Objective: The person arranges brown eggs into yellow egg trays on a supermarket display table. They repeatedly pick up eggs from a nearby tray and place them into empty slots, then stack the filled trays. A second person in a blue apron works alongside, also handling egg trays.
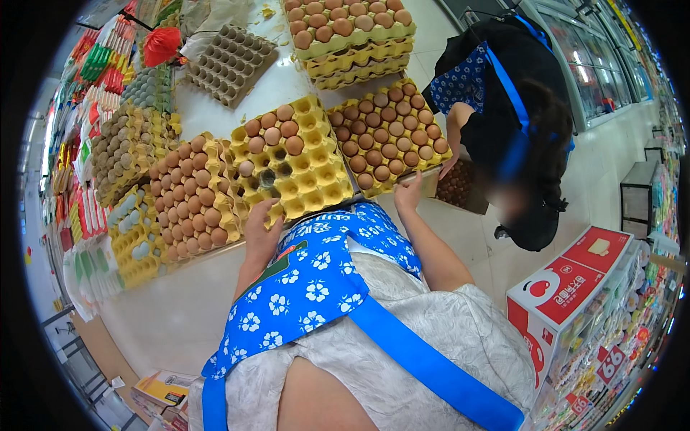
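Note:
A yellow molded-pulp egg tray (318, 178) lies before me, with several brown eggs in its far-left cups and many bare cups. My left hand (263, 223) is at its near-left corner, thumb and fingers apart; whether it grips the rim is unclear. To the right, a second yellow egg tray (369, 189) is filled with brown eggs (396, 129). My right hand (408, 194) holds this tray's near edge, its fingers partly hidden. A co-worker's hand (448, 164) touches the same tray near its right corner.
Stacked egg trays (356, 64) rise at the back. A grey tray (229, 64) lies on the white table (199, 116). More brown eggs (186, 199) stand left. The co-worker (501, 86) bends close on my right, above a box of eggs (455, 186). A red-and-white display (566, 280) stands nearby.

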Motion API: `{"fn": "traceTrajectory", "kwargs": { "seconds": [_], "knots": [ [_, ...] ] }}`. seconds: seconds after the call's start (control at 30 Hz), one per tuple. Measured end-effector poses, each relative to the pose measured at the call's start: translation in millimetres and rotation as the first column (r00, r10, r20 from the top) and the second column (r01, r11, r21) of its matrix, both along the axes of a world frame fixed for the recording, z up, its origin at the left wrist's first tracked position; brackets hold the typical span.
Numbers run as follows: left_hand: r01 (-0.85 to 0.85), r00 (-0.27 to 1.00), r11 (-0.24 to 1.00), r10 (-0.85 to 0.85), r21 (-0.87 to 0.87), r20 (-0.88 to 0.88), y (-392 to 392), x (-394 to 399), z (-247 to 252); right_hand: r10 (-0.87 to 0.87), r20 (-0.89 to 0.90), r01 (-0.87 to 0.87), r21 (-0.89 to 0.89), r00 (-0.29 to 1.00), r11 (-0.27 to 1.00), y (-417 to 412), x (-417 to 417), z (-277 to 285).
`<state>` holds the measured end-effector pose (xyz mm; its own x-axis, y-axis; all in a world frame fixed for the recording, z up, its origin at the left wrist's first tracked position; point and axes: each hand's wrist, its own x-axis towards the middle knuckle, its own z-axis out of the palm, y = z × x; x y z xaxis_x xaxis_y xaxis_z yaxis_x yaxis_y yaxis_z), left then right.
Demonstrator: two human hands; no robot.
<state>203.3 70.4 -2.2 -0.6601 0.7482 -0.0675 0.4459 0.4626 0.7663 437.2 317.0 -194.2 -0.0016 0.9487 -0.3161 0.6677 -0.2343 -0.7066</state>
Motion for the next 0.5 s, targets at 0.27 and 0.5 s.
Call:
{"fn": "traceTrajectory", "kwargs": {
  "seconds": [0.27,0.5],
  "knots": [
    [0.006,1.000,1.000,-0.006,-0.018,-0.004,1.8,2.0,7.4,-0.005,-0.068,-0.006,-0.157,0.998,0.988,13.4,8.7,-26.8],
    [-0.014,1.000,1.000,0.014,0.012,0.001,-0.5,6.5,0.1,0.022,-0.064,-0.028,-0.090,0.998,0.996,7.6,4.7,-37.5]
  ]
}}
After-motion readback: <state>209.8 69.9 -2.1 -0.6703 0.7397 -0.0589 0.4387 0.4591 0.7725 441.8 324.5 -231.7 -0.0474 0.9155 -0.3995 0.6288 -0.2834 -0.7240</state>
